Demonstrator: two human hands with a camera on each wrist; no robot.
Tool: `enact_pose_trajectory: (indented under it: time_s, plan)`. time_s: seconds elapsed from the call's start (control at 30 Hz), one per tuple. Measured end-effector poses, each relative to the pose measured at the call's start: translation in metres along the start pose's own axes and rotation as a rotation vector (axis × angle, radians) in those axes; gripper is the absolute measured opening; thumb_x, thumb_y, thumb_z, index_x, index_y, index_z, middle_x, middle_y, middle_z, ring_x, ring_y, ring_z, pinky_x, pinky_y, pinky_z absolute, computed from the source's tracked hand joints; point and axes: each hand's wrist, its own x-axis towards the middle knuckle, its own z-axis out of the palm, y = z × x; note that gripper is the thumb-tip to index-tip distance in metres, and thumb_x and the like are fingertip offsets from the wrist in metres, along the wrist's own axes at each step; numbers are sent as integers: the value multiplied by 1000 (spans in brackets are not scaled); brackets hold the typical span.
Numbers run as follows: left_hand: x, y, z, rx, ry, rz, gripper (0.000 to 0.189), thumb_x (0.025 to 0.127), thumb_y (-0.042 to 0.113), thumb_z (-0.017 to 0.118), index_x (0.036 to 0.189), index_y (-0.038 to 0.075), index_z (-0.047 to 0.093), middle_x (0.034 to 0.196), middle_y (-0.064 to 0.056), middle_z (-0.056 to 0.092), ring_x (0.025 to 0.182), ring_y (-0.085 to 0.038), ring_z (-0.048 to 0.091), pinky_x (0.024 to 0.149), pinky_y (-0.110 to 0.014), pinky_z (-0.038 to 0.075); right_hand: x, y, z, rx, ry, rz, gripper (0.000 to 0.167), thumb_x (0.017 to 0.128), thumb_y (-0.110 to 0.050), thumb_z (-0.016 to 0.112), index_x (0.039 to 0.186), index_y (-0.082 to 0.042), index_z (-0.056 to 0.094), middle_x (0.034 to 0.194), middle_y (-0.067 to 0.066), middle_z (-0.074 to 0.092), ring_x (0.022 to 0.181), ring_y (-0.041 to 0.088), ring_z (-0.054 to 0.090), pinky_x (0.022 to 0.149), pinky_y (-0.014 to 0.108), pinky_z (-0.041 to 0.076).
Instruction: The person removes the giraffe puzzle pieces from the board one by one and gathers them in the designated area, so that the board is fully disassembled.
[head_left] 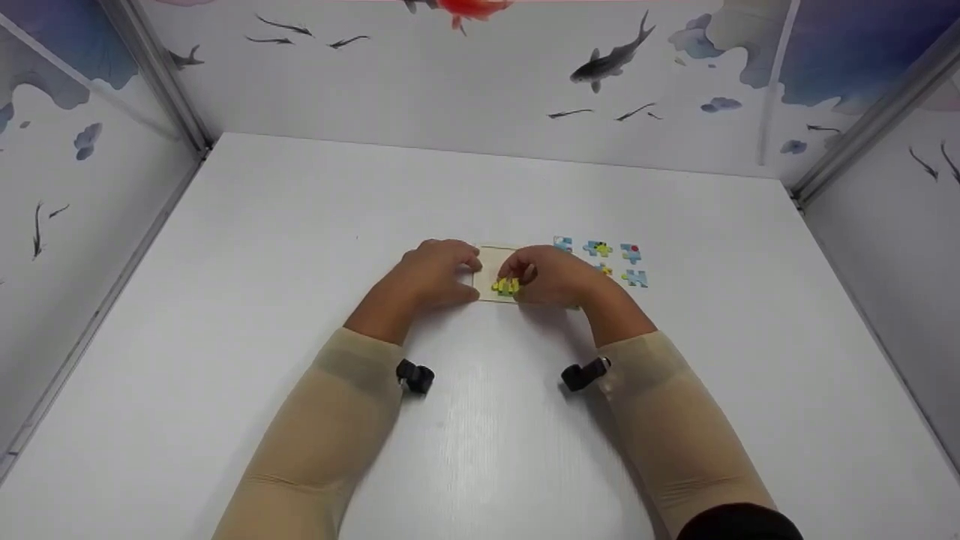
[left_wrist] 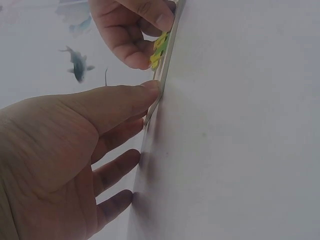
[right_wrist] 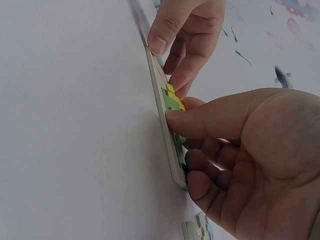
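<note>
A shallow wooden puzzle board (head_left: 489, 261) lies flat on the white table. My left hand (head_left: 437, 274) holds its left end, thumb at the near corner and fingers toward the far one. My right hand (head_left: 553, 276) is over the right part of the board and pinches a yellow-and-green jigsaw piece (head_left: 505, 287) between thumb and fingers. In the right wrist view the thumb presses on the green part of the piece (right_wrist: 172, 100), low against the board. My right hand hides the board's right part, so I cannot tell what lies under it.
Several loose jigsaw pieces, mostly blue with yellow or red bits, lie right of the board, among them a blue piece (head_left: 635, 278) and one with a red dot (head_left: 631, 253). Printed white panels (head_left: 465, 97) wall the table at the back and both sides.
</note>
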Motion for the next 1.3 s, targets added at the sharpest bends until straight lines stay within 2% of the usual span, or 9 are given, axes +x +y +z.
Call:
enact_pose_trajectory:
  time_s: [0.2,0.4,0.6,0.7,0.8,1.0,1.17,1.3]
  plan:
    - [1,0,-1,0,-11,-6,49,97,35,76,144,23,67,167,10,49,161,-26,36,132,-53,29,0,6,-4,-6,48,-36,18,100,-18,71,112,-30,79,117,-3,74,104,22,64,87,36,53]
    - [1,1,0,0,-3,-12,49,97,35,77,143,24,68,165,10,51,160,-27,37,132,-54,30,-3,8,-10,13,35,-60,16,103,-23,68,113,-30,79,113,-1,72,100,22,61,80,36,52]
    - [0,2,0,-9,2,-16,47,96,35,77,141,24,69,164,11,53,159,-27,39,131,-54,32,-9,14,-22,133,27,-58,20,107,-23,63,121,-27,77,118,2,71,106,23,64,87,36,56]
    - [-1,2,0,-13,2,-13,46,97,34,77,141,23,69,164,11,52,159,-27,39,131,-54,31,-17,20,-34,180,39,-24,21,107,-22,63,123,-26,76,121,4,72,108,25,67,93,39,59]
    - [-2,2,-1,-14,11,-7,46,97,33,77,140,22,70,165,10,52,159,-28,39,131,-54,31,-28,29,-48,200,51,22,21,106,-19,65,123,-25,76,123,5,72,109,26,69,98,42,60]
    - [-4,1,-2,-3,9,12,45,98,31,75,141,21,69,166,9,50,159,-29,38,130,-55,32,-51,63,-69,200,78,87,22,103,-19,70,124,-20,76,125,6,73,109,25,69,96,36,60]
    - [-5,2,-2,-1,5,-3,45,97,32,76,141,22,69,166,9,50,160,-29,37,131,-54,30,-58,92,-75,186,64,128,24,102,-22,74,125,-19,76,127,4,74,107,23,69,93,31,60]
    - [-4,1,-1,-14,14,5,45,97,32,76,140,22,69,166,9,50,160,-29,37,131,-54,30,-59,107,-78,169,41,151,25,99,-22,77,124,-18,77,126,3,75,106,21,67,90,29,59]
